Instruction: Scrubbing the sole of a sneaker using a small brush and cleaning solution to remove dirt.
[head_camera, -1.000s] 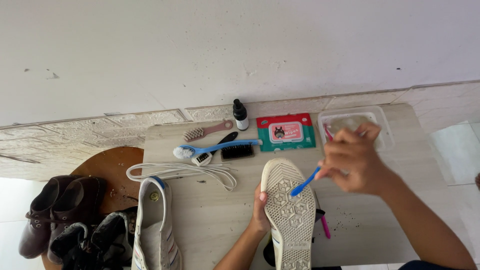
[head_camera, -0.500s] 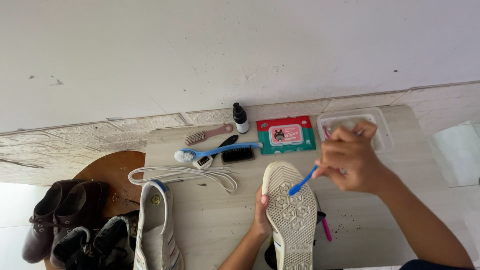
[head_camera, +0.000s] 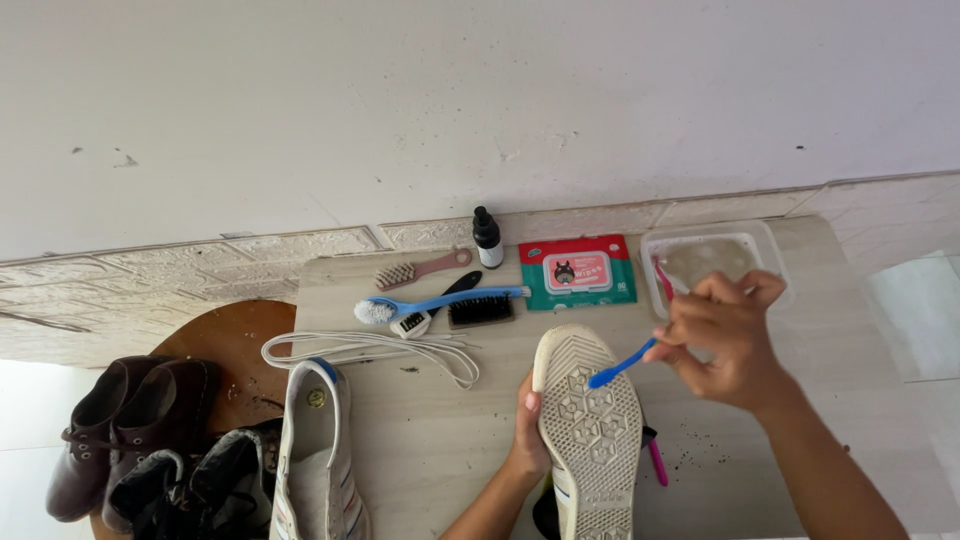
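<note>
The white shoe (head_camera: 588, 430) was held sole-up on the worktop (head_camera: 440, 440) by the left hand (head_camera: 527, 440), clamped on its edge. A blue toothbrush (head_camera: 620, 365), gripped in the closed right hand (head_camera: 722, 340), was set against the sole near the toe; scrubbing seemed underway, and steady strokes along the grooves were judged to be called for next.

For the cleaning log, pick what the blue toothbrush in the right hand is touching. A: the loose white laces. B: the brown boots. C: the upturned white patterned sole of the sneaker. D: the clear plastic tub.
C: the right hand holds the small blue toothbrush with its head against the upturned white patterned sole of the sneaker, which the left hand steadies from the side.
</note>
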